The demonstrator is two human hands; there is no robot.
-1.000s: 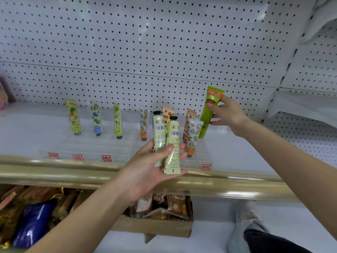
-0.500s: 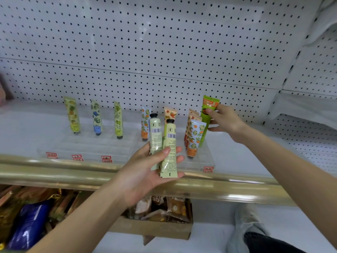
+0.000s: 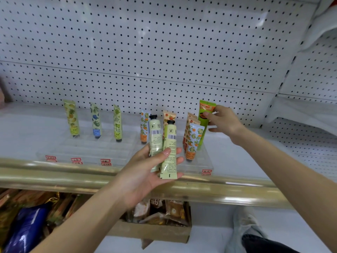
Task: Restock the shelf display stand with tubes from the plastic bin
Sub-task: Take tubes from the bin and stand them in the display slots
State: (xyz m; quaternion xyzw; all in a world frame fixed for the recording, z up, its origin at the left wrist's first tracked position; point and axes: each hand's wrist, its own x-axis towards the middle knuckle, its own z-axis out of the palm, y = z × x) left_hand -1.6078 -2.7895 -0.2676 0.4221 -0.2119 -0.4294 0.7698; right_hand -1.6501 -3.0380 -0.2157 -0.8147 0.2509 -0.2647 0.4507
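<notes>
right hand (image 3: 226, 121) is pinching the top of the green tube (image 3: 204, 115), which stands upright in the display stand (image 3: 102, 148) just left of that hand. left hand (image 3: 145, 172) is curled round two pale green tubes (image 3: 169, 148), caps up, with the stand right behind it.

Pegboard wall (image 3: 164, 42) behind & above the left hand (image 3: 143, 179) grip. Gold rail (image 3: 54, 178) runs just under it. Straight below: cardboard box (image 3: 156, 233) w/ snack packets (image 3: 175, 209). Below-left – blue bag (image 3: 23, 232) among gold wrappers (image 3: 9, 214). Below-right – grey shoe (image 3: 244, 225).
</notes>
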